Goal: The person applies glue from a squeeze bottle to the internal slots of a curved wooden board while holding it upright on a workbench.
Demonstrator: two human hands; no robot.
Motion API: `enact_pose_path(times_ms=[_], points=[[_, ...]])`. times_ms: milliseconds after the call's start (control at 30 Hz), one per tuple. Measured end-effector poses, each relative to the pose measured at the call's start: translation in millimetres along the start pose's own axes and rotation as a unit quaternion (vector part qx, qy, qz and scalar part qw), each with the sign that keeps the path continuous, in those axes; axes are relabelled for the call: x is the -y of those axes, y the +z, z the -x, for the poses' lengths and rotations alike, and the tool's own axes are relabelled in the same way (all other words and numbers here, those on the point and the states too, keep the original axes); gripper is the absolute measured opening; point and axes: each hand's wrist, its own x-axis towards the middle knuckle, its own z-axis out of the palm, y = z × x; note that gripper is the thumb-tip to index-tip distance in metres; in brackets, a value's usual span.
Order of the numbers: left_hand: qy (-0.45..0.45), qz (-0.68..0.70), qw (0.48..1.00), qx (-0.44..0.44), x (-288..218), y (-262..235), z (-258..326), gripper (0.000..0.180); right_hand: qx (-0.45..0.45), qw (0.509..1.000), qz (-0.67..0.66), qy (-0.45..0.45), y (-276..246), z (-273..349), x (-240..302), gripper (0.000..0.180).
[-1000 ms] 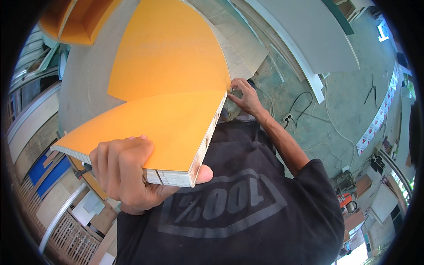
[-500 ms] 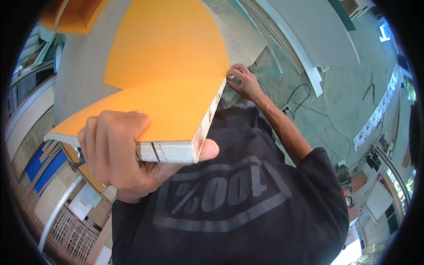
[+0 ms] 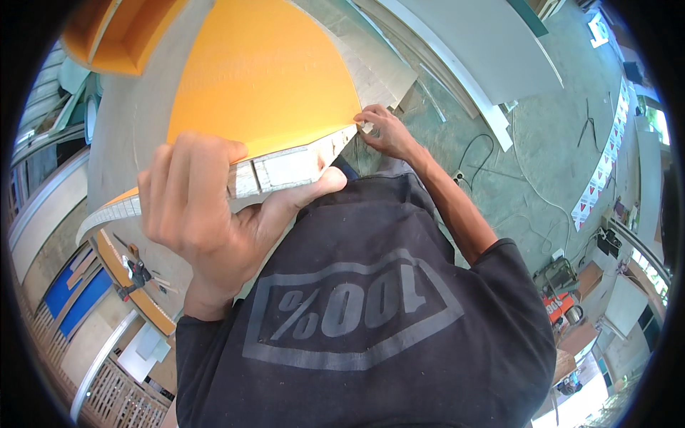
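My left hand [image 3: 203, 196] is closed round the near edge of an orange-faced panel [image 3: 289, 170], fingers over the top and thumb along the underside. The panel's thick edge is whitish and blocky, with a dark seam across it. The panel is tilted, so its edge faces me and little of its near orange face shows. At the panel's right corner my right hand [image 3: 385, 133] is closed, fingertips pinching it, and a small pale bit shows there. Beyond the edge spreads a broad orange surface [image 3: 264, 78] with a curved right side.
An orange open box-like piece [image 3: 118, 36] lies at the far left on a grey surface. Long boards [image 3: 474, 60] lie at the far right. Cables [image 3: 467, 160] run over the floor. A clamp-like tool [image 3: 135, 274] and an orange-and-grey machine [image 3: 559, 296] stand lower at either side.
The near panel edge has risen and tipped away from me, with my left hand moving up with it. More of the underside edge shows. The right hand stays at the corner.
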Motion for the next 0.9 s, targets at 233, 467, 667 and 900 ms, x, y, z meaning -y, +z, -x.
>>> enact_pose_path(times_ms=[233,467,667,900], points=[[-0.031,-0.006,0.999,0.011,0,1,6,0.058,0.0,0.982,-0.178,-0.06,-33,-15,116,0.055],[-0.009,0.054,0.998,-0.005,20,-6,12,0.068,0.081,0.939,-0.331,0.041,-11,-27,105,0.037],[-0.092,-0.046,0.995,-0.005,122,-67,32,0.089,0.048,0.973,-0.225,0.027,-16,-26,107,0.037],[-0.143,-0.056,0.985,-0.083,219,-50,99,0.061,0.059,0.976,-0.208,0.0,-6,-32,91,0.035]])
